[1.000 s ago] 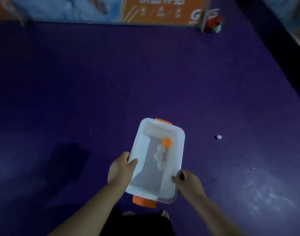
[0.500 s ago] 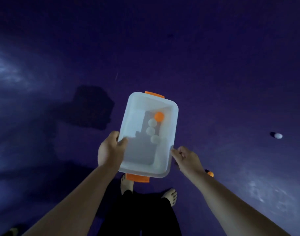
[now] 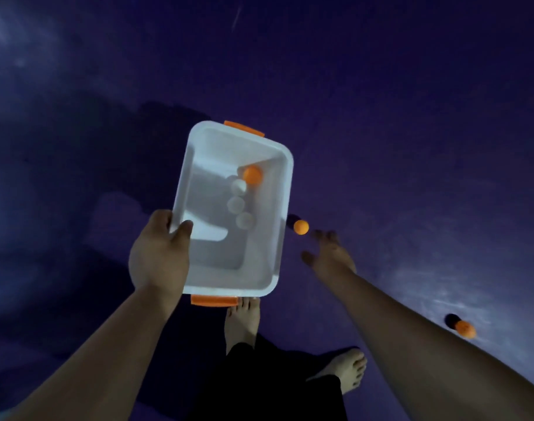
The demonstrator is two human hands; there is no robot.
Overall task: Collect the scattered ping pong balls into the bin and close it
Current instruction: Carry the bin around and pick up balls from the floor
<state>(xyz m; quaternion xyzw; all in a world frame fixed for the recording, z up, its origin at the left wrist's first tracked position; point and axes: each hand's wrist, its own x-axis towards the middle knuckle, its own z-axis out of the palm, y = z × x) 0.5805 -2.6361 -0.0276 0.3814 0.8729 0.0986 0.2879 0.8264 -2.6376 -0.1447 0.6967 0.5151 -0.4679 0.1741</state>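
Released from the bin (image 3: 238, 144), right grip (image 3: 329, 256) spreads wide near an orange ping pong ball (image 3: 301, 227), left grip (image 3: 159, 256) clasping the rim, second orange ball (image 3: 465, 329) well apart.

Bin (image 3: 229, 285) with 4 balls (image 3: 236, 204), 2 loose balls (image 3: 301, 227)

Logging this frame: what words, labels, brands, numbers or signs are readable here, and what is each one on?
No text can be read in this frame.
Bin and its orange latches: plain, no label showing.
Balls in the bin, orange ball beside the bin, orange ball at far right: any print is too small and blurred to tell.
Purple floor: no sign.
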